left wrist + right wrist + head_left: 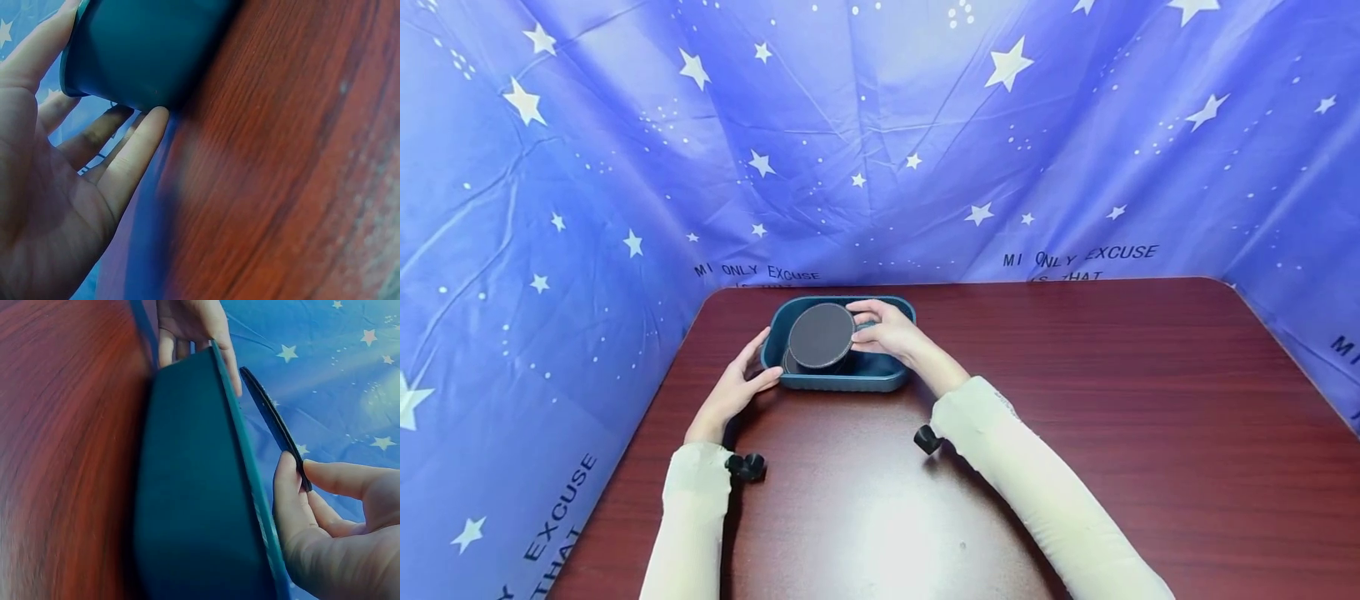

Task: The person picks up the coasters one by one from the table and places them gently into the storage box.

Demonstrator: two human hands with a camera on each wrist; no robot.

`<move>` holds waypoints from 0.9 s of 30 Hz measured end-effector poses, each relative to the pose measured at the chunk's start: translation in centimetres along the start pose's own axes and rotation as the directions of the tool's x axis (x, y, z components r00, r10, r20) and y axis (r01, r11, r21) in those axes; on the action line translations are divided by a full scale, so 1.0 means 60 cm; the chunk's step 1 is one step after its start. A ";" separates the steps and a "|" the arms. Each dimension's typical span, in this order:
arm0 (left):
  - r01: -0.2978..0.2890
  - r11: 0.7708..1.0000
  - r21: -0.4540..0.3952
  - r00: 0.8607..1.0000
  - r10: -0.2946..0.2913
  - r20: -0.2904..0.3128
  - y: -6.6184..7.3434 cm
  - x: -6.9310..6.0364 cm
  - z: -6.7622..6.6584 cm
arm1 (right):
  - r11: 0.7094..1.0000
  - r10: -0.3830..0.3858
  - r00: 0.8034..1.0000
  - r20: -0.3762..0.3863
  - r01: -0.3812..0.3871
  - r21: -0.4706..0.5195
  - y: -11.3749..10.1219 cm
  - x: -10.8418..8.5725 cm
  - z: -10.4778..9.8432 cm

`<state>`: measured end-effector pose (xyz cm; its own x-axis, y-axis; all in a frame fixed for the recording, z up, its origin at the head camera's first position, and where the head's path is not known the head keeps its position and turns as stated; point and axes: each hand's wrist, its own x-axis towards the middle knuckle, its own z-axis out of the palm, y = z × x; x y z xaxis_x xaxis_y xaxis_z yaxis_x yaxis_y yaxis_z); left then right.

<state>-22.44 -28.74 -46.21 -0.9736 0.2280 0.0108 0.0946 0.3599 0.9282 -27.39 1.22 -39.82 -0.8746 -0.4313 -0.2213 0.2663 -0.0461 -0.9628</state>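
Observation:
My right hand (887, 333) pinches a round black coaster (822, 335) by its right edge. It is thin and flat, with a pale stitched-looking rim, and is held tilted over a dark teal plastic bin (842, 383); the right wrist view shows the coaster (275, 422) edge-on, above the bin's rim. My left hand (733, 392) holds the bin's left end. Its thumb lies on the rim at the front left corner, and its fingers (140, 150) lie against the outer end wall. Under the coaster, another dark round edge (788, 363) shows inside the bin, mostly hidden.
The bin stands near the back edge of a reddish-brown wooden table (1112, 400). Blue star-printed cloth (880, 142) hangs close behind the table and along its sides. A bright glare lies on the tabletop between the two forearms. Small black devices (927, 439) sit at both wrists.

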 end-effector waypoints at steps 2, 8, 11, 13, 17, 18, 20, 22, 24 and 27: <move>-0.001 1.000 0.022 1.000 0.001 -0.007 -0.001 0.002 0.001 | 1.000 0.021 1.000 0.004 -0.021 -0.018 0.003 0.006 0.007; -0.005 0.999 0.045 1.000 0.005 -0.014 -0.001 -0.001 -0.001 | 0.996 0.081 0.997 -0.019 -0.081 -0.039 0.016 0.023 0.025; 0.003 0.999 0.032 1.000 -0.003 -0.014 -0.001 -0.003 -0.002 | 0.994 0.097 0.994 -0.042 -0.099 -0.042 0.023 0.030 0.031; 0.009 1.000 0.028 1.000 -0.009 -0.010 -0.002 -0.004 -0.002 | 0.994 0.102 0.993 -0.057 -0.105 -0.043 0.028 0.033 0.033; 0.024 1.000 0.019 1.000 -0.024 -0.003 -0.003 -0.002 0.000 | 0.992 0.115 0.991 -0.071 -0.118 -0.041 0.034 0.035 0.033; 0.025 1.000 0.015 1.000 -0.024 -0.003 -0.003 -0.002 0.000 | 0.992 0.118 0.991 -0.068 -0.122 -0.043 0.035 0.035 0.033; 0.022 1.000 0.012 1.000 -0.022 -0.002 -0.003 -0.001 0.000 | 0.990 0.126 0.990 -0.061 -0.129 -0.057 0.036 0.034 0.032; 0.022 1.000 0.012 1.000 -0.022 -0.004 -0.003 -0.001 0.000 | 0.989 0.128 0.990 -0.054 -0.132 -0.072 0.036 0.032 0.031; 0.020 1.000 0.014 1.000 -0.020 -0.002 -0.002 0.000 -0.001 | 0.987 0.132 0.990 -0.043 -0.136 -0.089 0.035 0.030 0.031; 0.018 1.000 0.016 1.000 -0.018 0.001 0.000 0.001 -0.001 | 0.984 0.137 0.990 -0.018 -0.138 -0.114 0.032 0.029 0.028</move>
<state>-22.53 -28.78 -46.18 -0.9749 0.2226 -0.0062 0.0806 0.3786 0.9220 -27.74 -1.16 -41.79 -0.8370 -0.4173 -0.3539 0.3367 0.1170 -0.9343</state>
